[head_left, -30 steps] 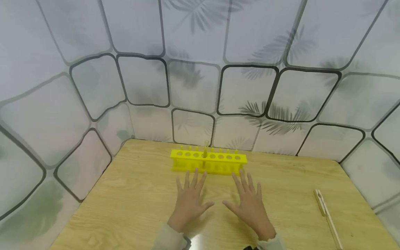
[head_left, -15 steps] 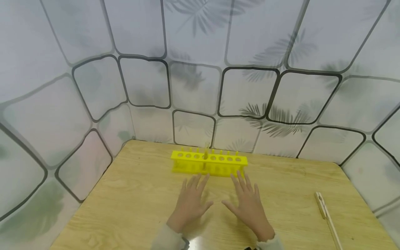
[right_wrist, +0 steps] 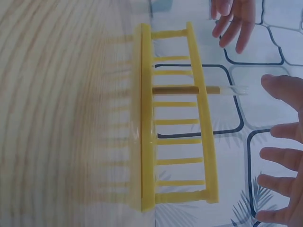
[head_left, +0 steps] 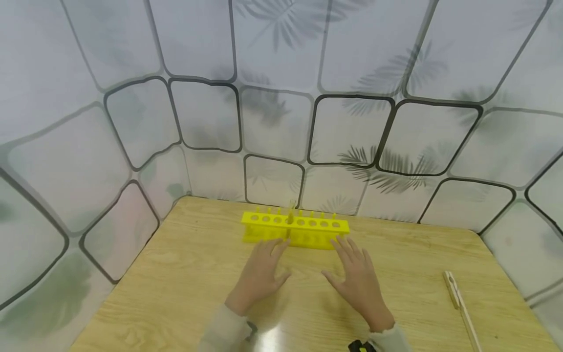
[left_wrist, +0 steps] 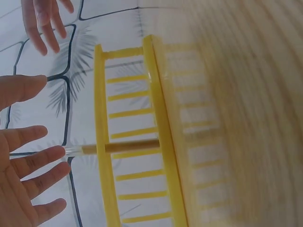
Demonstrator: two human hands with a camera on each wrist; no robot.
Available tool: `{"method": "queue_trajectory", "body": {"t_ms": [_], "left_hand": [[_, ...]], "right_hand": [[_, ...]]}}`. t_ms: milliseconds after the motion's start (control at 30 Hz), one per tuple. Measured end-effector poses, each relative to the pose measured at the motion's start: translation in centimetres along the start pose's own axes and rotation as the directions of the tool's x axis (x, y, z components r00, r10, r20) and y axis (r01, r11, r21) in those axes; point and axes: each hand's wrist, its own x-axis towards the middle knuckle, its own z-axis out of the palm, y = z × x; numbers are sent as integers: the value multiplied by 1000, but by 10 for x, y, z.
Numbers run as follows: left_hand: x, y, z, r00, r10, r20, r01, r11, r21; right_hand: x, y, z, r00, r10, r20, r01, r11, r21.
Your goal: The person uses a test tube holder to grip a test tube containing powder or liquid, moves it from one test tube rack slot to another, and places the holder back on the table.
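Observation:
A yellow test tube rack (head_left: 321,224) stands near the back of the table, with a row of round holes along its top. One clear test tube (head_left: 291,215) sits upright near its middle; brown liquid fills most of the tube (right_wrist: 177,90) in the right wrist view. My left hand (head_left: 258,271) hovers palm down in front of the rack's left half, fingers extended and slightly bent, holding nothing. My right hand (head_left: 357,281) is likewise empty, its fingers spread before the rack's right end. Both wrist views show the fingertips apart from the tube.
A wooden test tube clamp (head_left: 462,310) lies on the right side of the wood-grain table (head_left: 176,274). Behind and around the table hangs a pale curtain (head_left: 277,122) with dark rounded outlines and leaf prints.
My hands have drifted a little apart, the left one leftward and the right one rightward. The left fingers have come closer together. Rack, tube and clamp stay in place.

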Motion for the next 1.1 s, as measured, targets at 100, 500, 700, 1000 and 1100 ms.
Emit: {"method": "queue_trajectory", "body": {"t_ms": [100, 500, 700, 1000, 1100], "left_hand": [[3, -4, -4, 1000, 7, -20, -7, 1000, 8], [13, -21, -19, 997, 30, -71, -24, 996, 85], [18, -33, -26, 996, 29, -90, -20, 995, 94], [32, -55, -40, 996, 53, -66, -43, 988, 149], [37, -62, -41, 998, 48, -37, -41, 986, 161]], "right_hand": [[1, 2, -3, 999, -24, -35, 24, 1000, 0], [3, 15, -22, 986, -120, -112, 121, 993, -1], [-3, 29, -31, 983, -134, -126, 132, 991, -20], [-16, 53, -48, 983, -106, -148, 93, 991, -94], [-20, 62, -52, 984, -95, -149, 78, 990, -117]]}}
